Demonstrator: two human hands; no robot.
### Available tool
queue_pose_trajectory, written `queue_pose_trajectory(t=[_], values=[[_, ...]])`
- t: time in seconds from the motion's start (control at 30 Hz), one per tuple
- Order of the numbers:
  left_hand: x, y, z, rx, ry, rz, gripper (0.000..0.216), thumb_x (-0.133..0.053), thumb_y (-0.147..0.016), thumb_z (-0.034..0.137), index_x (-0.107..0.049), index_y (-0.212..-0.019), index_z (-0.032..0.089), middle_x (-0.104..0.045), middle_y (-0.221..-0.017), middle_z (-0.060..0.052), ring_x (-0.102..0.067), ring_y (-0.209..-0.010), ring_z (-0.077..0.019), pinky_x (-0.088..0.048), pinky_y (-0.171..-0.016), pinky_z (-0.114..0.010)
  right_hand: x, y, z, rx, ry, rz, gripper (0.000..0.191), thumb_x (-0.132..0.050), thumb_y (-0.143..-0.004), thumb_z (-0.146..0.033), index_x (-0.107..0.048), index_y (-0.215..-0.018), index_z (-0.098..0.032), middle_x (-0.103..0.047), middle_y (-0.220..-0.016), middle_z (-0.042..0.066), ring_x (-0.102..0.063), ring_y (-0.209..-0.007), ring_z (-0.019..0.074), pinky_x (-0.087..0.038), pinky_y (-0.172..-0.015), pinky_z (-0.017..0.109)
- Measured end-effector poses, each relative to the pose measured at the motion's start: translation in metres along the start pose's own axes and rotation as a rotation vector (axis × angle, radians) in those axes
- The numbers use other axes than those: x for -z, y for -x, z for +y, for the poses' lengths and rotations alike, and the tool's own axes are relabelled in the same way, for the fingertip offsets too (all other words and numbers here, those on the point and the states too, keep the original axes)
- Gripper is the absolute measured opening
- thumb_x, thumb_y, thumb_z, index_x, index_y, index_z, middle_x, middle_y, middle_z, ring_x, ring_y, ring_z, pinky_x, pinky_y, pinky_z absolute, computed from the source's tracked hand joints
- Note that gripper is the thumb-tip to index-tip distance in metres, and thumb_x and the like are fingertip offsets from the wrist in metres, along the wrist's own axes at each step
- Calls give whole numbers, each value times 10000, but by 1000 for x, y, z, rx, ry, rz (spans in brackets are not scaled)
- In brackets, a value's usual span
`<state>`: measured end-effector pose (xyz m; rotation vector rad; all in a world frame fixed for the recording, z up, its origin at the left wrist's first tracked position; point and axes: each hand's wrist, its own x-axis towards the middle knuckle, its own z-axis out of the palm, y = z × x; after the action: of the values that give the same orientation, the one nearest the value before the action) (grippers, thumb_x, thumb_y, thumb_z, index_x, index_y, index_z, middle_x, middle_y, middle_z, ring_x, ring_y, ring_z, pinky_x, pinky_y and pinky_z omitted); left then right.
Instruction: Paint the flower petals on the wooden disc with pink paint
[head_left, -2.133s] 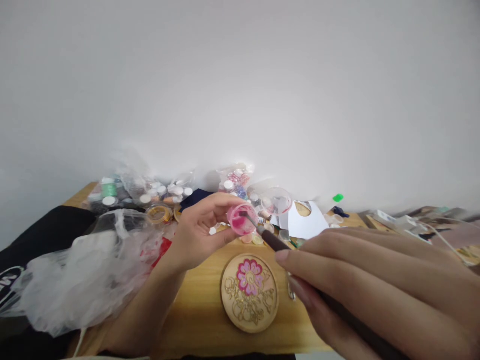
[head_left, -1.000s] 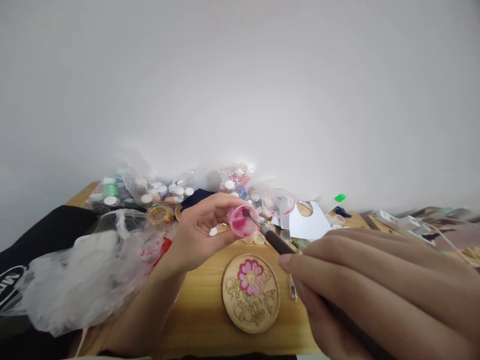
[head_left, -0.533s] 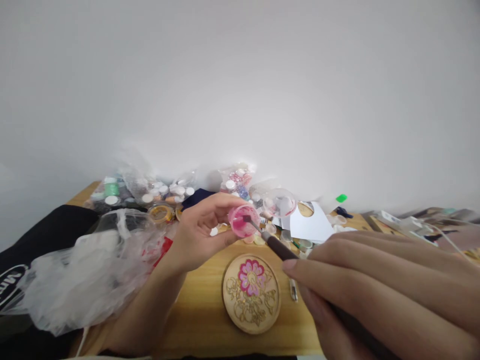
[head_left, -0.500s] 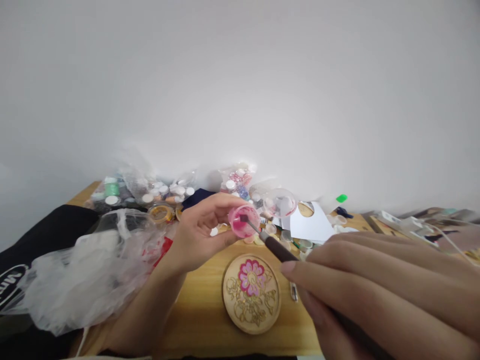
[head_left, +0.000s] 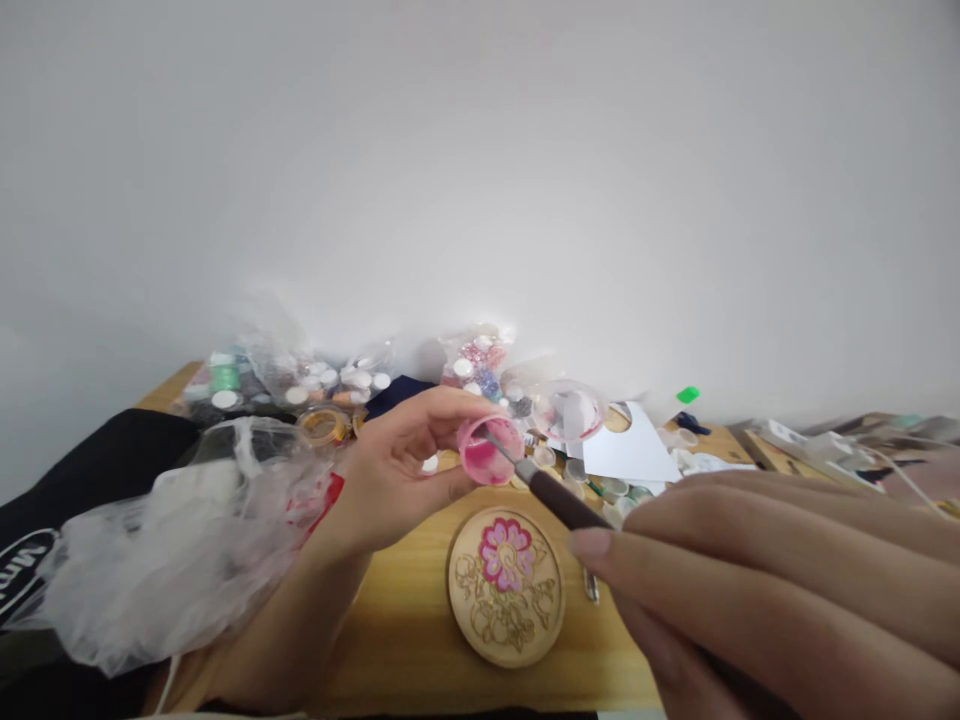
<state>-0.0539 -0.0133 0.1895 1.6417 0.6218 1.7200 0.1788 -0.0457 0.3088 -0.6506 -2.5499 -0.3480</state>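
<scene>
My left hand (head_left: 401, 462) is closed around a small pink paint pot (head_left: 484, 452) and holds it tilted above the wooden table (head_left: 405, 620). Close to the camera at the lower right, my right hand (head_left: 765, 590) grips a dark-handled paintbrush (head_left: 559, 497). The brush tip is inside the pot. Below the pot lies a round wooden disc (head_left: 506, 586) with an engraved flower design; its top flower is painted pink.
A crumpled clear plastic bag (head_left: 165, 540) lies at the left on black cloth (head_left: 97, 465). Bags of small paint pots (head_left: 300, 380), a tape roll (head_left: 321, 426), a clear plastic dome (head_left: 574, 410) and white paper (head_left: 634, 455) crowd the back of the table. A white wall rises behind.
The brush tip has shifted slightly inside the pink pot, and my right hand has edged to the right and lower. The left hand and the disc have hardly moved.
</scene>
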Motion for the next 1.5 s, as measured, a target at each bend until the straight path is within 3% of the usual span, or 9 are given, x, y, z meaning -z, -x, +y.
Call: queue_pose_trajectory(t=[0.1, 0.43, 0.67, 0.83, 0.97, 1.13, 1.27, 1.5], values=[[0, 1, -1, 12, 1, 3, 368, -899, -828, 207, -775, -1160, 306, -808, -1073, -58, -806, -921, -252, -722, -763, -370, -4, 5, 3, 7, -7, 12, 138, -681, -927, -355, -819, -925, -342, -658, -605, 15, -656, -542, 206, -516, -424, 286], [-1, 1, 0, -4, -2, 2, 345, -893, -837, 199, -786, -1153, 291, -803, -1113, -59, -801, -945, -221, -708, -766, -308, 0, 8, 8, -13, -16, 17, 161, -668, -920, -319, -821, -940, -364, -696, -619, 6, -663, -517, 200, -452, -383, 280], [-1, 2, 0, -20, -15, -13, 326, -877, -863, 219, -774, -1168, 271, -804, -1130, -43, -801, -955, -208, -700, -783, -293, 1, 2, 8, 12, -36, 54, 151, -641, -959, -294, -780, -900, -287, -701, -650, 2, -611, -469, 137, -362, -350, 259], [-1, 2, 0, -24, -3, -19, 352, -886, -847, 188, -778, -1171, 273, -806, -1121, -36, -799, -942, -196, -691, -770, -263, 4, -3, -1, -53, 29, 9, 202, -580, -1000, -242, -758, -906, -258, -724, -717, -2, -626, -512, 100, -397, -378, 214], [-2, 2, -2, -31, 2, -26, 363, -880, -846, 164, -779, -1179, 267, -807, -1116, -48, -801, -940, -195, -689, -775, -262, -4, -5, -9, -97, 37, 102, 349, -478, -1033, -209, -743, -812, -259, -702, -677, 6, -629, -497, 109, -399, -362, 223], [-3, 3, -3, 0, 15, -19, 353, -885, -846, 180, -778, -1167, 279, -807, -1100, -40, -802, -932, -194, -687, -782, -267, -13, -5, -4, -98, -54, 234, 344, -489, -1056, -304, -752, -835, -275, -700, -673, 10, -608, -473, 122, -397, -361, 254], [-3, 4, -4, 24, 13, -33, 325, -875, -866, 210, -765, -1161, 291, -806, -1093, -29, -804, -934, -207, -690, -780, -296, -11, -4, 1, -83, -98, 190, 285, -529, -1039, -293, -754, -865, -296, -710, -683, -3, -616, -495, 124, -459, -411, 243], [-6, 7, -7, 25, -25, -3, 297, -870, -861, 198, -759, -1133, 240, -807, -1035, -41, -798, -892, -200, -692, -755, -287, -14, -3, -2, -101, -82, 196, 296, -509, -1053, -235, -730, -858, -263, -660, -649, 3, -550, -448, 114, -375, -366, 256]])
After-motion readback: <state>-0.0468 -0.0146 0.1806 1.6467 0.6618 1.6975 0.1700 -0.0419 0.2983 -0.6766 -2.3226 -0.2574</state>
